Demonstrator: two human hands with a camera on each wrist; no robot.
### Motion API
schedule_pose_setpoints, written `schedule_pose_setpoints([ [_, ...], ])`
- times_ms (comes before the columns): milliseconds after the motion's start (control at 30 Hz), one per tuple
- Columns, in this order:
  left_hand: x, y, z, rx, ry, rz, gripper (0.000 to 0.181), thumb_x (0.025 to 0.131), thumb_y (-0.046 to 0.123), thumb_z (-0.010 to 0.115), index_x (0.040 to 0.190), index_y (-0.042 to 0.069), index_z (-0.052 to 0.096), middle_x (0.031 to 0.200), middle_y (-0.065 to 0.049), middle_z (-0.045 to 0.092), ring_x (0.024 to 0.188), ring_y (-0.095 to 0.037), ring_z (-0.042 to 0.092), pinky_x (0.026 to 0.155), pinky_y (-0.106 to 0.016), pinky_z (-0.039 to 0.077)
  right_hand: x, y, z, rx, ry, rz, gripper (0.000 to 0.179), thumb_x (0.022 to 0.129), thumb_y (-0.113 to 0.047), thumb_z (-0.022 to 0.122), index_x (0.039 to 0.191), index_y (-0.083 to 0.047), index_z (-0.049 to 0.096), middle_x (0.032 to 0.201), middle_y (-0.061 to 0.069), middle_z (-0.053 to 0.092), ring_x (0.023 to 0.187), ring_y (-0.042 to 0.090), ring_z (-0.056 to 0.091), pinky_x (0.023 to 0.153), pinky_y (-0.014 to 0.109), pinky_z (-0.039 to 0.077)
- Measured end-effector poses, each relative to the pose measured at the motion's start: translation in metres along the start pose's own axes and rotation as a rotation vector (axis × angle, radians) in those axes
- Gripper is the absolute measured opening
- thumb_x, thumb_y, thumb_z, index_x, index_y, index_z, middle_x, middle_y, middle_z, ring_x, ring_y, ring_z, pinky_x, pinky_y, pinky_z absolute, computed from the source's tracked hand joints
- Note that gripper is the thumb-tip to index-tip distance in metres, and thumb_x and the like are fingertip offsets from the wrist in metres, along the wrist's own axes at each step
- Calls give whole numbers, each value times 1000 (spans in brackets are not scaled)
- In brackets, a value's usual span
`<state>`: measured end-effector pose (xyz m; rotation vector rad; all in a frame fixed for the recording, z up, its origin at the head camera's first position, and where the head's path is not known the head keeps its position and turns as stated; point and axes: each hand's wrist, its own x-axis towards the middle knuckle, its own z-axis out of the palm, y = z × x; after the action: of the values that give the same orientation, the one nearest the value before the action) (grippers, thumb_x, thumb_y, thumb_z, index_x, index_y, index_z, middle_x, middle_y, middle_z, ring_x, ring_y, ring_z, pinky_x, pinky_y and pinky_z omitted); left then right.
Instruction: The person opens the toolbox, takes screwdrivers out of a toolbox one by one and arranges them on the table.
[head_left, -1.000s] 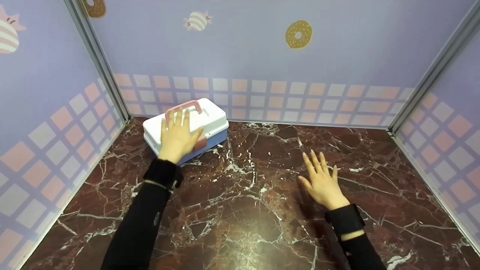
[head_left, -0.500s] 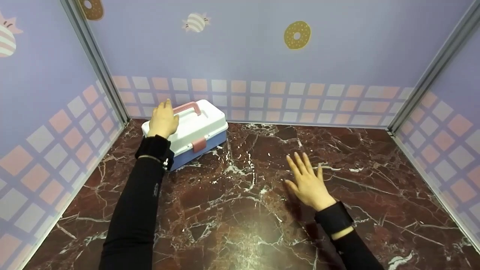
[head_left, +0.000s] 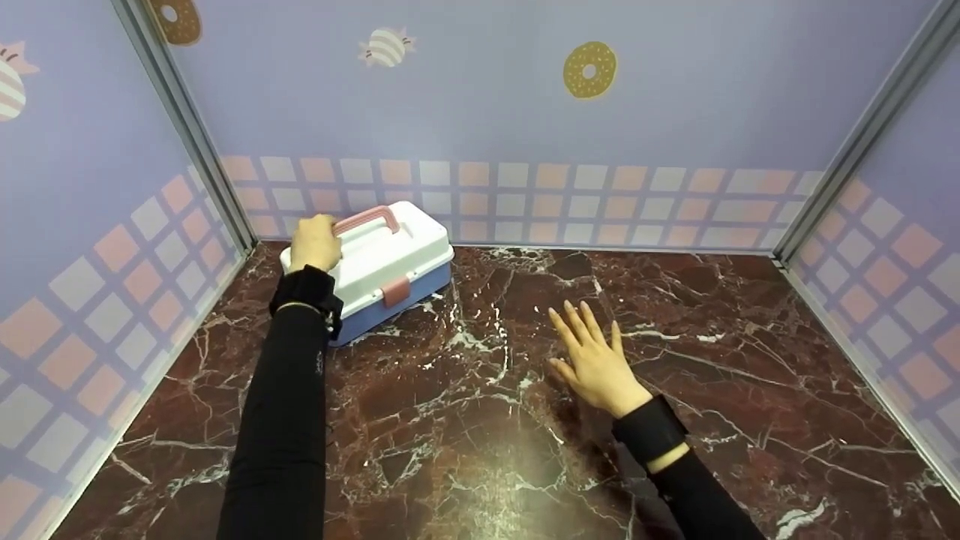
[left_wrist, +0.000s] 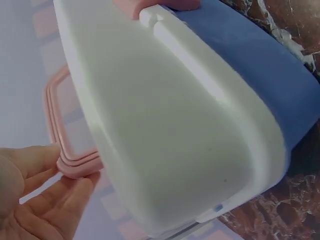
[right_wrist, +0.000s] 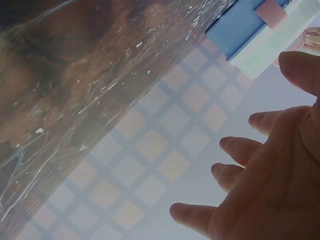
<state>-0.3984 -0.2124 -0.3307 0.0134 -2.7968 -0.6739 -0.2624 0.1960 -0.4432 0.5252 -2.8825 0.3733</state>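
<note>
A toolbox [head_left: 412, 244] with a white lid and blue base stands on the marble-patterned surface at the back left. Its pink handle [left_wrist: 55, 112] is raised from the lid, and a pink latch [head_left: 396, 292] sits on its front. At the handle's left end, my left hand [head_left: 315, 244] pinches the corner of the grip between thumb and fingers, as the left wrist view shows. My right hand [head_left: 598, 367] hovers over the surface, right of the box, fingers spread and holding nothing. In the right wrist view the toolbox [right_wrist: 245, 35] appears beyond that hand.
Lilac wall panels with a checked border enclose the dark red marble-patterned surface [head_left: 480, 420] at the back [head_left: 480, 112], left [head_left: 67, 172] and right [head_left: 911, 247]. Grey metal posts [head_left: 187, 127] stand in the corners. The toolbox sits close to the back left corner.
My left hand has moved left from over the toolbox lid to the handle's left end, and its fingers have closed there. The right hand has drifted left, still spread.
</note>
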Motion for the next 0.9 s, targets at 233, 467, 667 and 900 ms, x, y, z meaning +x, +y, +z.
schedule_pose_setpoints([
  [233, -2, -3, 9, 44, 81, -4, 24, 89, -4, 54, 107, -9, 69, 113, -34, 66, 105, -53, 63, 90, -60, 52, 2, -2, 3, 11, -29, -11, 69, 100, -35, 55, 158, -14, 24, 165, 15, 17, 153, 38, 10, 116, 75, 9],
  [467, 2, 1, 14, 51, 116, 17, 17, 89, -2, 62, 102, -8, 72, 108, -33, 68, 102, -53, 64, 90, -58, 53, 1, -3, 5, 12, -17, -5, 68, 100, -34, 55, 158, -15, 25, 165, 15, 19, 153, 37, 11, 115, 75, 11],
  [667, 2, 0, 14, 34, 117, 47, 18, 86, -6, 61, 99, -9, 73, 104, -33, 69, 99, -52, 65, 90, -57, 54, 2, -6, 5, 4, -39, -16, 70, 100, -36, 54, 159, -15, 22, 166, 15, 16, 154, 37, 9, 116, 74, 11],
  [900, 2, -1, 10, 41, 101, 81, 20, 85, -6, 64, 102, -10, 73, 106, -32, 69, 101, -52, 65, 94, -55, 53, 3, -8, 4, -8, -31, -22, 71, 99, -35, 56, 158, -15, 23, 166, 14, 16, 153, 37, 11, 116, 74, 11],
])
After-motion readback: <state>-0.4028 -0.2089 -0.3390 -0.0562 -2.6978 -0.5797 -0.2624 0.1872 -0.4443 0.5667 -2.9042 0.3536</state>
